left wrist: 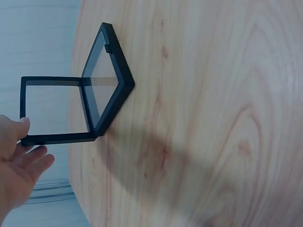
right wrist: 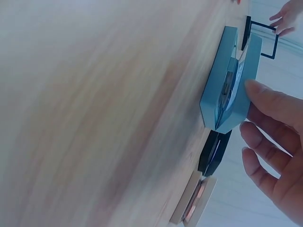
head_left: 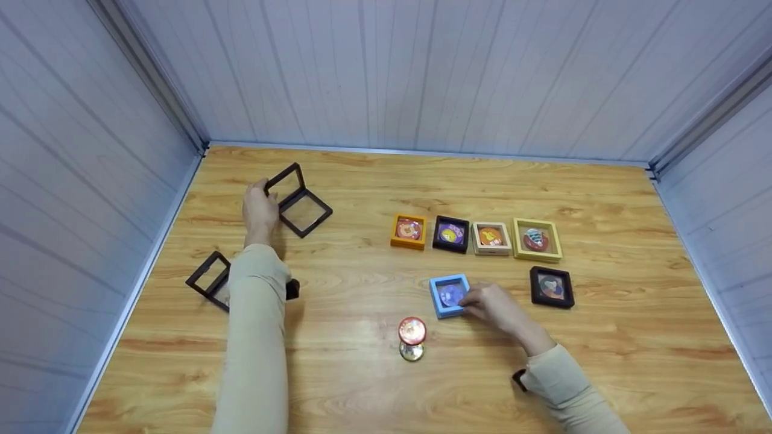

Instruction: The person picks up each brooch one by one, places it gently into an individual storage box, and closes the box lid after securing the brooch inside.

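My left hand (head_left: 260, 208) pinches a corner of the raised half of a black display frame (left wrist: 124, 71). That frame stands hinged apart on the table, with clear film in both halves and nothing seen inside. My right hand (head_left: 494, 307) grips the right side of a blue display frame (head_left: 436, 299) with thumb and fingertips. A purple-blue round badge (head_left: 450, 295) shows in it. In the right wrist view, the blue frame's two halves (right wrist: 253, 56) stand slightly apart, with the thumb on the upper one. Two round badges, one red-rimmed (head_left: 412, 331), the other shiny (head_left: 412, 352), lie in front.
Behind the blue frame, orange (head_left: 409, 244), black (head_left: 451, 248), cream (head_left: 492, 251) and yellow (head_left: 538, 258) frames holding badges form a row. Another black frame (head_left: 552, 303) lies right. A second opened black frame (head_left: 202, 267) sits left, partly behind my sleeve. Pale panels enclose the table.
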Demonstrator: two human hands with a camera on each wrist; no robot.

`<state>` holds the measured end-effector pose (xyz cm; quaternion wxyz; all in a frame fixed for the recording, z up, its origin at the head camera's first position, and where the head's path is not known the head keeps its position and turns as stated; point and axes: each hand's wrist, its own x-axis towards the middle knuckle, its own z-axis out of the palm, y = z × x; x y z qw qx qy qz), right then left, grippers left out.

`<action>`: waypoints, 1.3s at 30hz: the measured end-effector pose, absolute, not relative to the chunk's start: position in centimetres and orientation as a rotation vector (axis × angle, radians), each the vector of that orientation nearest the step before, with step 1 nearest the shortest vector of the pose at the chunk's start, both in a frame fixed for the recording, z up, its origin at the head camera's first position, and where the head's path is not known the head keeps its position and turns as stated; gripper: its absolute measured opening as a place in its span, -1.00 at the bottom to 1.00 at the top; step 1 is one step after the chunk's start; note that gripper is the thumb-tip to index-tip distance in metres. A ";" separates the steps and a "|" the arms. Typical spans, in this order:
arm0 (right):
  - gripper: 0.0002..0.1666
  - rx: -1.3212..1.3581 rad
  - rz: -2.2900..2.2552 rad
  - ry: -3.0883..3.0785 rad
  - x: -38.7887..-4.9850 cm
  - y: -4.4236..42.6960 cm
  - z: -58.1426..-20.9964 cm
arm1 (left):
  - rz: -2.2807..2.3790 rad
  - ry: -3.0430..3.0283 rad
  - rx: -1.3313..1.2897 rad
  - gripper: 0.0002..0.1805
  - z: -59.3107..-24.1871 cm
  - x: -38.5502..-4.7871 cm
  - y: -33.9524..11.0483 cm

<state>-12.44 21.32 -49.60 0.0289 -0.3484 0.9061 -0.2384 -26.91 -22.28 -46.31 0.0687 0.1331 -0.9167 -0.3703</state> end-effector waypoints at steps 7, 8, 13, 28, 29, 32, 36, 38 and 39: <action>-0.90 -1.080 -0.727 2.827 -11.7 22.5 -49.8 | -1.070 -2.658 0.458 -0.68 -47.1 -26.8 -22.3; -0.90 -1.081 -0.719 2.834 -11.7 22.6 -49.9 | -1.056 -2.647 0.451 -0.70 -47.2 -26.7 -22.2; -0.90 -1.058 -0.696 2.851 -11.4 23.2 -49.7 | -1.026 -2.595 0.345 -0.73 -47.6 -26.1 -21.8; -0.89 -0.996 -0.662 2.902 -11.0 25.2 -49.5 | -1.015 -2.531 0.181 -0.75 -47.9 -23.4 -20.7; -0.89 -1.000 -0.659 2.909 -11.0 25.3 -49.6 | -1.011 -2.526 0.172 -0.76 -47.8 -23.2 -20.5; -0.90 -1.001 -0.646 2.927 -11.0 25.6 -49.6 | -1.002 -2.509 0.139 -0.77 -47.7 -22.7 -20.2; -0.90 -0.973 -0.621 2.947 -11.0 26.1 -49.5 | -1.005 -2.499 0.084 -0.78 -47.7 -21.9 -19.8; -0.90 -0.961 -0.610 2.956 -11.0 26.5 -49.6 | -1.015 -2.493 0.053 -0.78 -47.8 -21.5 -19.6; -0.90 -0.951 -0.609 2.962 -11.0 26.6 -49.6 | -1.019 -2.491 0.040 -0.79 -47.8 -21.4 -19.5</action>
